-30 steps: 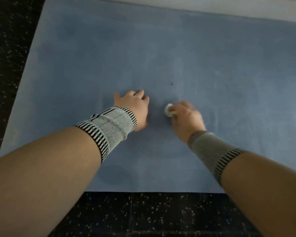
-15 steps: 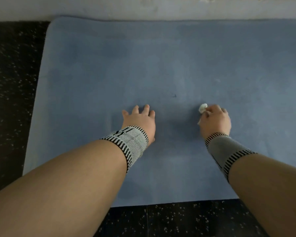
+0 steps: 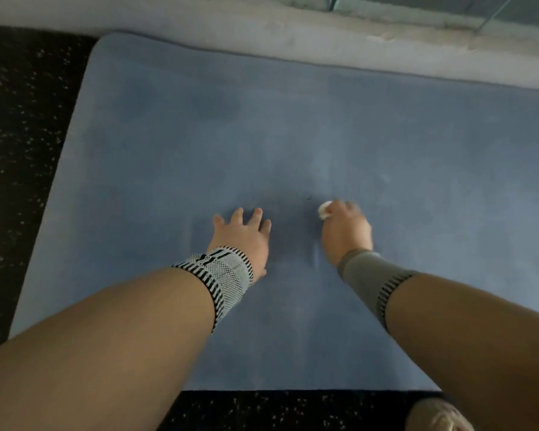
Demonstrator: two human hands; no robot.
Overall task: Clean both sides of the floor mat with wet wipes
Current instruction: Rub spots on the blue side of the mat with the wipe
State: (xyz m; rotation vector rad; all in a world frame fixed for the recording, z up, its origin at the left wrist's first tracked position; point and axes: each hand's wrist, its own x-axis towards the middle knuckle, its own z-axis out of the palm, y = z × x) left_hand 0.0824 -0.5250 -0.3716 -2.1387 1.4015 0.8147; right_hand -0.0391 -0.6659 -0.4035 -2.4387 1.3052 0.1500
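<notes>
One blue floor mat (image 3: 293, 135) flat on the speckled floor (image 3: 22, 150). Your left hand (image 3: 241, 236) presses it, fingers spread. Right hand (image 3: 346, 231) grips one balled wet wipe (image 3: 324, 210) against mat centre. Two wrist sleeves.

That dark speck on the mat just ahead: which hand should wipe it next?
Right. The right hand already holds the wet wipe in its grip, close beside the speck. The left hand presses flat on the mat, bracing.

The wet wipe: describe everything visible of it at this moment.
The wet wipe shows only as a small white crumpled wad poking out beside the thumb side of the right hand, which grips it with curled fingers and presses it on the blue floor mat. Most of it is hidden; motion blur softens its edges.
</notes>
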